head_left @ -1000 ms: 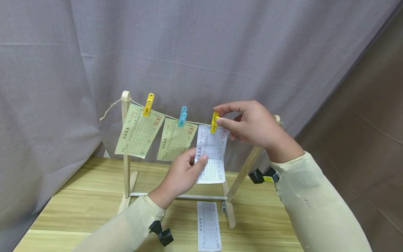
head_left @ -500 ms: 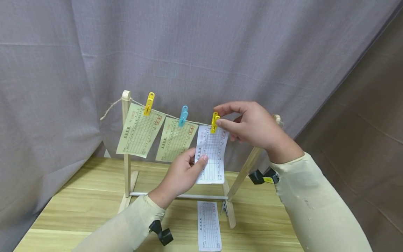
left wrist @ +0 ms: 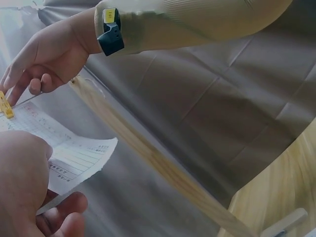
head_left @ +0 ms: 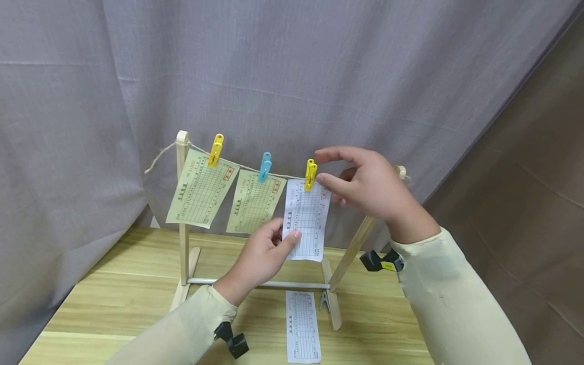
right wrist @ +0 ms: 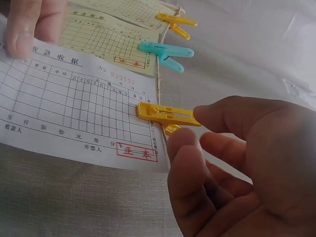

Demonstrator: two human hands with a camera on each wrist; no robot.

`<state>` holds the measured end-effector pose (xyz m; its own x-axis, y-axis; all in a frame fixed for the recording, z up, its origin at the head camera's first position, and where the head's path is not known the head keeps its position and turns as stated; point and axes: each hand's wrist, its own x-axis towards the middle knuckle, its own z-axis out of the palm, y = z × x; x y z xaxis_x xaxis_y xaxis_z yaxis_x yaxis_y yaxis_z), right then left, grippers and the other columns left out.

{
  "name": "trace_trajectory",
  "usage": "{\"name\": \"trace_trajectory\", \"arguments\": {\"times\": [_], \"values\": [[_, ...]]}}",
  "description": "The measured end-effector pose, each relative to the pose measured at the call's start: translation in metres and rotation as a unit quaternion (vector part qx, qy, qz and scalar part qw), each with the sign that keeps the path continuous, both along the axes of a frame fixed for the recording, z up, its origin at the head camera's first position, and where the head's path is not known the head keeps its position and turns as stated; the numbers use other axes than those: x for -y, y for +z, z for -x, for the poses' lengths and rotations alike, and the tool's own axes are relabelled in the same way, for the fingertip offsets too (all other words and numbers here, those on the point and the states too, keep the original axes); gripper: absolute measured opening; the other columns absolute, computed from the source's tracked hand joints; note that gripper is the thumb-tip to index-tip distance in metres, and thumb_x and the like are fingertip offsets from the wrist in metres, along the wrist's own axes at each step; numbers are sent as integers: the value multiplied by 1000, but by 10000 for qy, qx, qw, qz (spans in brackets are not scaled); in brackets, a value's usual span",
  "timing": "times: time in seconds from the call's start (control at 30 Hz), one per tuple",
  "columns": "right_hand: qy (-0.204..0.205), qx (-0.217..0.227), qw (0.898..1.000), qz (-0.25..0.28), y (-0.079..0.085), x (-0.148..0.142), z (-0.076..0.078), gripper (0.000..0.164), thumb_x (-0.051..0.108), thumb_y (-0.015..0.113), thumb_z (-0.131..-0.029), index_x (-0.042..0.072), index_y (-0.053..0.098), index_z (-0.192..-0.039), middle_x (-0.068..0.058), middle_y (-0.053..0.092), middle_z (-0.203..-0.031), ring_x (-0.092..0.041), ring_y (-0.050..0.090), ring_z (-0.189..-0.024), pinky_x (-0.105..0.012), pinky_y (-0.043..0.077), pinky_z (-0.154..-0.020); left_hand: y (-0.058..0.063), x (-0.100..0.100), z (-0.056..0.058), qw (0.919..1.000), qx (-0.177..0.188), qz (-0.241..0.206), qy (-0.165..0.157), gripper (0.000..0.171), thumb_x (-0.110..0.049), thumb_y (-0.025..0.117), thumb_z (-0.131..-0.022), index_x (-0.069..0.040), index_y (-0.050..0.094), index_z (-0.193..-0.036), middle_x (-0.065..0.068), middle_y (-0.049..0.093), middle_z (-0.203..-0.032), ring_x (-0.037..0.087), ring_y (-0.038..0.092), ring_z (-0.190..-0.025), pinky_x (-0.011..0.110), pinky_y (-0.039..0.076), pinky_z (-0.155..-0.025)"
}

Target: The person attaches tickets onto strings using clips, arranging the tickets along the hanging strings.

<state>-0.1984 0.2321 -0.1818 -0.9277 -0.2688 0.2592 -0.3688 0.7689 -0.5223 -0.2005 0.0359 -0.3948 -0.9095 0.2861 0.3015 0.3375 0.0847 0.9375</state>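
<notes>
A white receipt slip (head_left: pixel 306 213) hangs from the string under a yellow clothespin (head_left: pixel 311 175), which bites its top edge. My left hand (head_left: pixel 262 253) pinches the slip's lower left part, thumb in front and fingers behind. Just right of the clothespin is my right hand (head_left: pixel 371 185), its thumb and index finger parted around the handle end. In the right wrist view the thumb tip lies right by the yellow handle (right wrist: pixel 173 114); whether it still brushes it is hard to tell. Two green slips hang to the left, one from a yellow clothespin (head_left: pixel 216 150), one from a blue clothespin (head_left: pixel 264 168).
A wooden frame (head_left: pixel 184 243) with a string across its top stands on the wood-grain table (head_left: pixel 114 299). Another white slip (head_left: pixel 303 327) lies in front of it. A grey clip (head_left: pixel 324 301) is by the frame's right foot. A grey curtain (head_left: pixel 292 76) hangs behind.
My right thumb and index finger have spread and drawn slightly right, letting go of the yellow clothespin. It sits a little higher with the slip. My left hand keeps its pinch, slightly lower on the paper.
</notes>
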Motion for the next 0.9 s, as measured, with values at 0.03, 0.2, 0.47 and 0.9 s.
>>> {"name": "trace_trajectory", "arguments": {"times": [0.03, 0.2, 0.47, 0.9], "values": [[-49, -90, 9999, 3, -1, -1, -2, 42, 28, 84, -104, 31, 74, -144, 2, 81, -123, -23, 73, -74, -34, 64, -64, -1, 0, 0, 10000, 3, 4, 13, 26, -39, 71, -112, -27, 74, -135, -3, 74, -97, 19, 66, -82, 29, 55, -64], [-35, -847, 9964, -18, -12, -7, -7, 45, 27, 85, -103, 32, 73, -146, 1, 83, -100, -18, 71, -69, -29, 58, -60, -8, 0, 1, 10000, 54, 7, 47, 20, -40, 73, -110, -26, 75, -125, -3, 73, -98, 19, 66, -86, 31, 56, -70], [489, -1761, 9814, 594, -39, -19, -9, 45, 11, 87, -99, 22, 78, -141, 4, 76, -134, -9, 74, -80, -20, 55, -61, -18, 3, 1, 9997, 224, 6, 23, 22, -40, 77, -108, -24, 75, -123, -2, 73, -100, 20, 67, -90, 31, 57, -74], [1234, -2476, 9553, 1046, -85, -34, -24, 45, -11, 84, -88, 1, 79, -131, -10, 75, -125, -9, 69, -88, -16, 60, -77, -42, 8, -3, 9982, 570, -94, -147, 27, -38, 76, -108, -19, 72, -127, 0, 76, -110, 20, 71, -93, 31, 61, -73]]}}
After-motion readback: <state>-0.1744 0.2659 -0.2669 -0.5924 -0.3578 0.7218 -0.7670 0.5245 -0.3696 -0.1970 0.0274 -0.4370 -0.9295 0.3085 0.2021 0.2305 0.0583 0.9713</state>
